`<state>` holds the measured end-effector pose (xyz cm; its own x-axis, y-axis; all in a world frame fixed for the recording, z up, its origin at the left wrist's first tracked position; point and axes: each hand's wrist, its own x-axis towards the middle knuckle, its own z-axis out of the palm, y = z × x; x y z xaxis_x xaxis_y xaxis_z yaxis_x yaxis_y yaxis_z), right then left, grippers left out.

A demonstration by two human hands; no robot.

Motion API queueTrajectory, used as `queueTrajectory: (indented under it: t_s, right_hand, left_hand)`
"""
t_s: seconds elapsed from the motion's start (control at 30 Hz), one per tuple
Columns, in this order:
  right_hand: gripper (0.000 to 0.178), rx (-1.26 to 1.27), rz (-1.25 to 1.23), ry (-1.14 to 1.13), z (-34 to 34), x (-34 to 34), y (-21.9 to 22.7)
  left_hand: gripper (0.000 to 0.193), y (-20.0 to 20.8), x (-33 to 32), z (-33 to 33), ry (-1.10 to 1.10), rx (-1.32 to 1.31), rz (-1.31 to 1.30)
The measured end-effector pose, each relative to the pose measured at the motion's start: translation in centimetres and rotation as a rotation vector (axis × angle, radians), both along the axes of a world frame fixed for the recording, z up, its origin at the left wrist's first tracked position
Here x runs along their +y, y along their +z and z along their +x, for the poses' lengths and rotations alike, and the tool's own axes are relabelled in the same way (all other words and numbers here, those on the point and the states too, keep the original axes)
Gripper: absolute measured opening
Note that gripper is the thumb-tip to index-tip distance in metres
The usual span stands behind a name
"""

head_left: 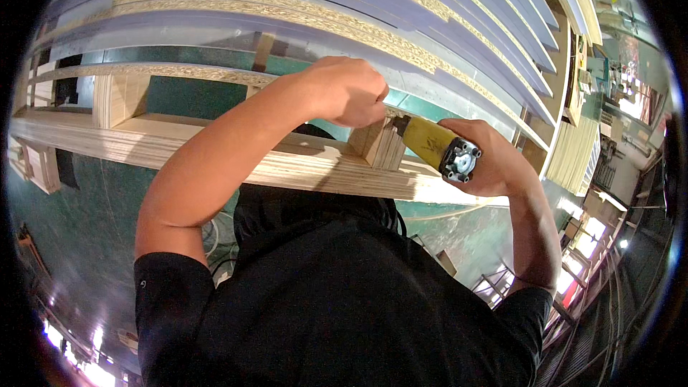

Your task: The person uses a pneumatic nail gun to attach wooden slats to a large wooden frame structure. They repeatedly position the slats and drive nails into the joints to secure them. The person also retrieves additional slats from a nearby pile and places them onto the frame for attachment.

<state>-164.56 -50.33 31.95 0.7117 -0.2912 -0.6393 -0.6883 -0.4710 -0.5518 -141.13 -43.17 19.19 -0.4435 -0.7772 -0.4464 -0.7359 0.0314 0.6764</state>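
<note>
My right hand (487,158) is wrapped around a yellow air nail gun (431,142) with a black and silver end cap. The gun's nose points left, against or just above the top of a short plywood block (383,147). My left hand (352,92) is closed right beside that block, over a narrow chipboard strip (172,69). What its fingers hold is hidden beneath the hand. The block stands on a long plywood rail (315,161) running across in front of my body.
Long chipboard panels with bluish-grey faces (301,29) lie in rows beyond my hands. Another plywood block (118,97) stands on the rail at left. Pale boards are stacked (570,154) at right. A hose (459,211) hangs below the rail, over the green floor (100,222).
</note>
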Motion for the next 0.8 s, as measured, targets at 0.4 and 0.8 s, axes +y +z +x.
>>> queueTrajectory:
  t_s: [0.4, 0.8]
  right_hand:
    - [0.052, 0.001, -0.035, 0.009, 0.0, 0.0, 0.1]
    - [0.044, 0.062, -0.044, 0.154, 0.9, -0.9, 0.2]
  left_hand:
    - [0.036, 0.2, -0.1, 0.0, -0.008, 0.01, 0.004]
    - [0.031, -0.3, 0.2, -0.1, 0.054, 0.062, -0.005]
